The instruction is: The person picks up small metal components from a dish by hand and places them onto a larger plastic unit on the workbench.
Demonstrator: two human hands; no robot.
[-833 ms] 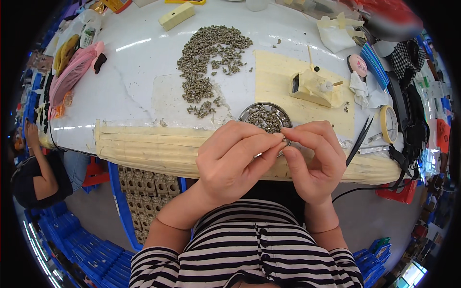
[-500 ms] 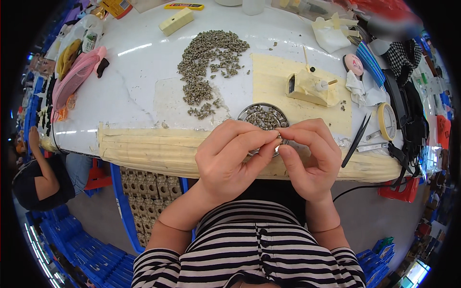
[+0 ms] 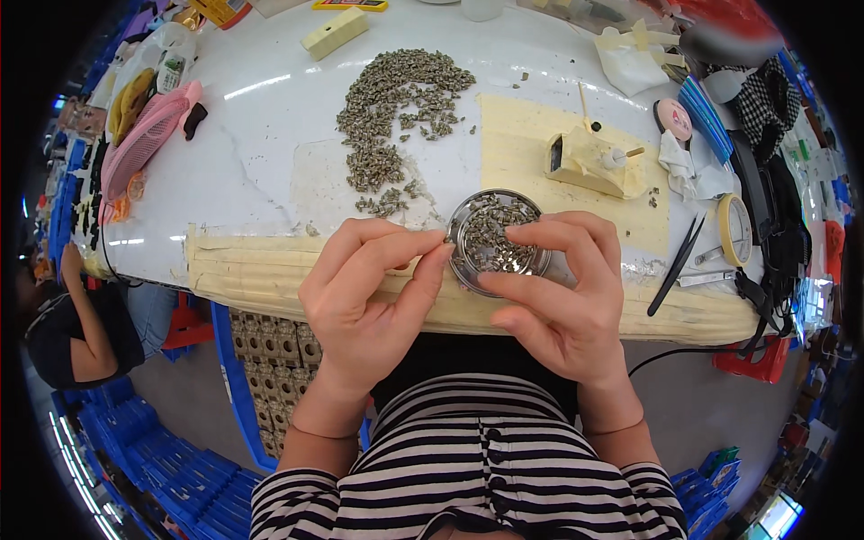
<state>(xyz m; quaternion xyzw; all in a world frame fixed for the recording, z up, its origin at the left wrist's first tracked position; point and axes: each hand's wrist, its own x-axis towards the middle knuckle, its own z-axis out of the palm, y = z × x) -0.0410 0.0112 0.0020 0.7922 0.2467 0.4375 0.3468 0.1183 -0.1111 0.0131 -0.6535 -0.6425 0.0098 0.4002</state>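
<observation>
A round metal dish (image 3: pixel 493 192) stands near the table's front edge, holding many small silvery metal parts (image 3: pixel 489 236). At its left rim, the thumb and forefinger of my left hand (image 3: pixel 364 292) are pinched together; whatever lies between the tips is too small to make out. My right hand (image 3: pixel 571 292) reaches over the dish from the right. Its fingers are apart, the forefinger at the parts and the middle finger close to the front rim. Beyond the dish, to the left, a large curved heap of similar small metal parts (image 3: pixel 369 103) is spread on the white tabletop.
A tape-wrapped block (image 3: pixel 589 168) with a stick on it lies behind the dish. To the right are black tweezers (image 3: pixel 677 265), a tape roll (image 3: pixel 733 231) and a black bag. A pink mesh item (image 3: pixel 148 148) is at left. Blue trays of metal blocks (image 3: pixel 270 360) sit below.
My hands, which met at the fingertips over the dish's front, have separated. The left moved left, still pinched; the right opened its fingers over the dish, uncovering more of it.
</observation>
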